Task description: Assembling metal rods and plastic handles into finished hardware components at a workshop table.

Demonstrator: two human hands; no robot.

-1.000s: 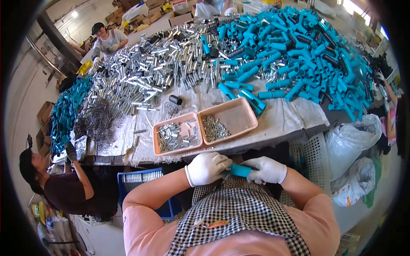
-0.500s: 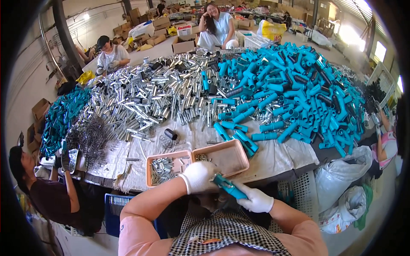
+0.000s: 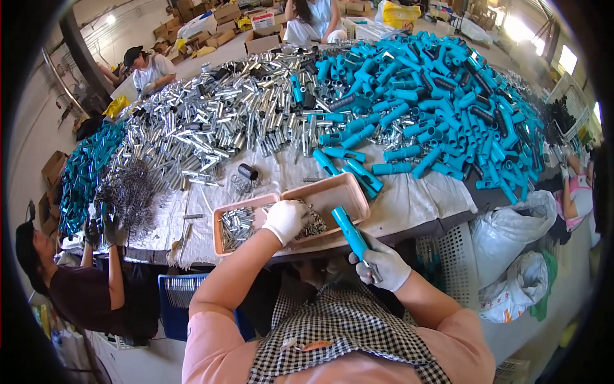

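Observation:
My left hand [image 3: 284,220], in a white glove, reaches into the right-hand pink tray [image 3: 348,191], fingers closed over the pile of small metal parts [image 3: 311,224] there. What it grips is hidden by the glove. My right hand [image 3: 382,265], also gloved, holds a teal plastic handle [image 3: 349,232] tilted up toward the tray's near edge. The left-hand pink tray [image 3: 220,223] holds several short silver tubes [image 3: 236,224].
A large heap of teal handles [image 3: 441,102] covers the table's right, silver tubes [image 3: 217,115] the middle, wire springs [image 3: 131,195] the left. A person [image 3: 77,281] sits at my left, others at the far side. White sacks [image 3: 518,256] and a white crate [image 3: 441,256] stand at my right.
My left hand has left the teal handle and reached forward into the right pink tray. My right hand now holds the handle alone, tilted upward.

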